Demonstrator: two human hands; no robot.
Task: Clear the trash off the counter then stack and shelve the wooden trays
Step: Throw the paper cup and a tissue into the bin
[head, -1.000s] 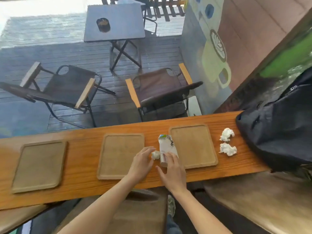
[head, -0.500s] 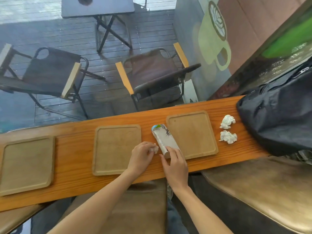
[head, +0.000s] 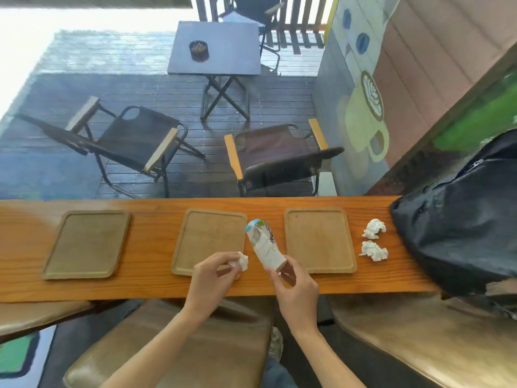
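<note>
Beyond a long wooden tabletop (head: 156,287) a dark deck with folding chairs is seen through glass; the trash and trays all lie on this narrow plank.

Nearest, over the near edge about midway along, both hands are raised just clear of the wood. A crumpled napkin (head: 242,260) is pinched in the closed fingers of the left hand (head: 215,278). A crushed carton (head: 265,246) is gripped at its near end by the curled fingers of the right hand (head: 293,287), with its long axis running away from the palm toward the far edge and leaning slightly left.

Just past the hands, three trays are laid in a row: the left tray (head: 86,243) well apart toward the left end, the middle tray (head: 209,239) under the left hand, the right tray (head: 319,239) just right of the carton. All three appear bare.

What the next pickup turns on is judged to be this: two more napkin wads (head: 374,240) remain to the right of the right tray, one behind the other, between it and a black bag (head: 453,222) at the right end. They lie rightward of both hands, nearer the right one, which is already full.
</note>
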